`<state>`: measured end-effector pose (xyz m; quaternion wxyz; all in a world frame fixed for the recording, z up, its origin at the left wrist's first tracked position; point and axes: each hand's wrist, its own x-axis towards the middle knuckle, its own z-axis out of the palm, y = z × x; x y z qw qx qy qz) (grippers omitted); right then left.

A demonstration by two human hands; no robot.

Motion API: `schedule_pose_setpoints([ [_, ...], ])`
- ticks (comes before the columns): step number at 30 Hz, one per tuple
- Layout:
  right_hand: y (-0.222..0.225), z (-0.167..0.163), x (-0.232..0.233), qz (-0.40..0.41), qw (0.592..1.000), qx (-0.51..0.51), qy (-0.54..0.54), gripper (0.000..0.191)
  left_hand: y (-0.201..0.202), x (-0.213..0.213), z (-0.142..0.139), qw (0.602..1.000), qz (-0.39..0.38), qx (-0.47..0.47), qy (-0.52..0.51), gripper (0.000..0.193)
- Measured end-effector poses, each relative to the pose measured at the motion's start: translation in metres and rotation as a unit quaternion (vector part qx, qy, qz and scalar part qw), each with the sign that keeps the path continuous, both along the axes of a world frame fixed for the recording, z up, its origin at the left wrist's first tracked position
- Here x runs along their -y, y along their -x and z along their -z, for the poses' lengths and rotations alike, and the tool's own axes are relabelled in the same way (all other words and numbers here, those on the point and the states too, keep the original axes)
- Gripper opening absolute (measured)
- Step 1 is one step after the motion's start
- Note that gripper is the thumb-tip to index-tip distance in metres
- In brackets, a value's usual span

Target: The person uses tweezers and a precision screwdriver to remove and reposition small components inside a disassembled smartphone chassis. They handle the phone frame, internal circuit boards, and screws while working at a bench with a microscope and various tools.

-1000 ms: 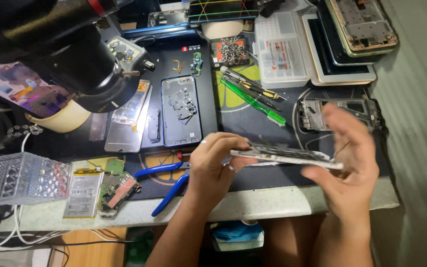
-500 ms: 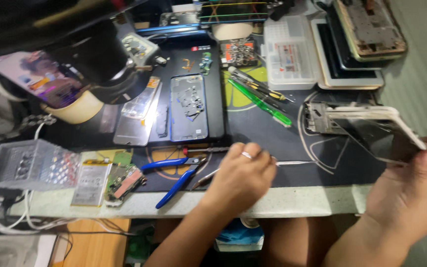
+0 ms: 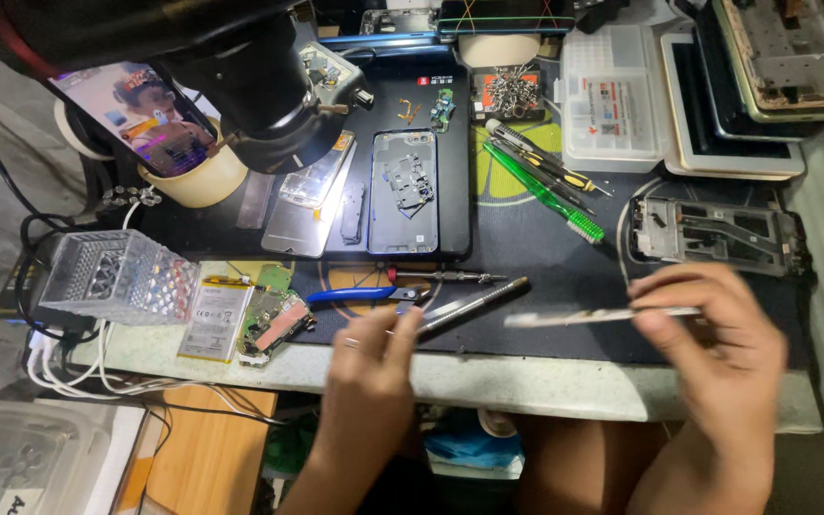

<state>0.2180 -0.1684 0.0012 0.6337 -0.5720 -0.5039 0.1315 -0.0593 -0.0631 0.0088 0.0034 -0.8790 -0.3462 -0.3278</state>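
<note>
My right hand [image 3: 717, 353] grips a thin phone panel [image 3: 588, 317], held flat and seen edge-on, blurred, above the front of the black work mat [image 3: 545, 257]. My left hand [image 3: 374, 367] is at the table's front edge, its fingers pinched on the near end of a slim metal tool [image 3: 474, 303] that lies slanted on the mat. Blue-handled pliers [image 3: 355, 296] and a screwdriver [image 3: 450, 277] lie just beyond that hand. An opened phone housing [image 3: 407, 191] rests farther back on the mat.
A black microscope [image 3: 259, 86] hangs over the back left, beside a lit phone [image 3: 145, 119]. A stripped phone frame [image 3: 717, 234], green brush [image 3: 545, 191], clear parts box [image 3: 612, 91], stacked screens [image 3: 765, 86], a clear ridged box [image 3: 116, 277], a battery [image 3: 212, 319] and a circuit board [image 3: 274, 319] surround the mat.
My right hand brought the panel from tilted up at the far right back down to level over the mat. My left hand shifted left onto the slim tool.
</note>
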Motion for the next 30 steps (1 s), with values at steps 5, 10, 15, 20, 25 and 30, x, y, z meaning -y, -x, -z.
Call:
schedule_pose_setpoints([
  [5,0.004,-0.004,-0.011,-0.054,0.991,0.062,0.105,0.013,-0.004,-0.01,-0.002,0.997,-0.007,-0.082,-0.003,0.039],
  [10,0.004,-0.002,-0.014,-0.062,0.989,0.047,0.125,0.012,-0.03,-0.009,0.001,0.994,0.007,-0.106,-0.008,0.036],
  [15,-0.001,0.0,-0.014,-0.065,0.987,0.057,0.139,0.012,-0.039,-0.006,0.003,0.996,0.012,-0.076,-0.05,0.037],
  [20,-0.004,0.001,-0.015,-0.072,0.984,0.079,0.142,0.013,-0.004,-0.007,0.0,0.998,-0.026,-0.052,-0.022,0.041],
  [25,0.001,0.001,-0.018,-0.064,0.984,0.083,0.146,0.012,0.029,-0.004,0.005,0.992,-0.059,-0.102,0.054,0.042],
  [30,0.007,-0.002,-0.022,-0.058,0.983,0.102,0.143,0.013,0.039,-0.004,0.011,0.994,-0.061,-0.075,0.046,0.045],
])
